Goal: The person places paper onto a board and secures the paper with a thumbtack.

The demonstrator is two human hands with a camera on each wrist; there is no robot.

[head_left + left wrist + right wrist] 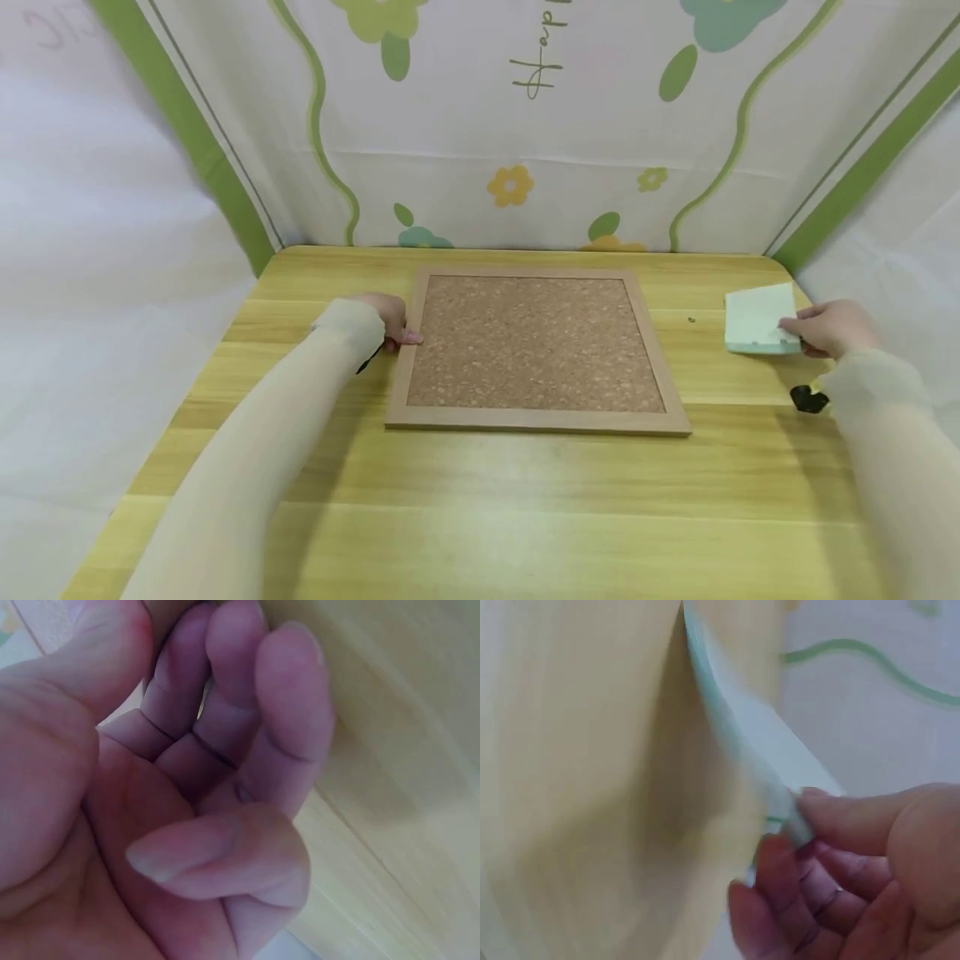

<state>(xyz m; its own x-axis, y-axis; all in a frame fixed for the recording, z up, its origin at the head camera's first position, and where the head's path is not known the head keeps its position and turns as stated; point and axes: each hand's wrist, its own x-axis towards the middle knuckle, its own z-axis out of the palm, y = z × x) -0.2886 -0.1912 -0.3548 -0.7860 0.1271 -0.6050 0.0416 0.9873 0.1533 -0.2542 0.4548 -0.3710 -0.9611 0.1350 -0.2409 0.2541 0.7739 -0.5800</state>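
Note:
A cork board (536, 342) in a light wooden frame lies flat on the table. My left hand (390, 317) grips its left edge, with the thumb on top of the frame. In the left wrist view, the fingers (292, 690) are curled in at the board's edge, which shows only as a sliver. Off to the right, my right hand (836, 327) pinches a pale green paper pad (759, 315) by its near right corner. The right wrist view shows the pad (772, 735) bent and tilted up over the table, thumb on one face and fingers behind.
The wooden table (480, 500) ends at a white curtain (450, 108) with flower prints and green borders. A tiny dark speck (692, 319) lies between board and pad. A small black object (810, 398) shows beside the right wrist.

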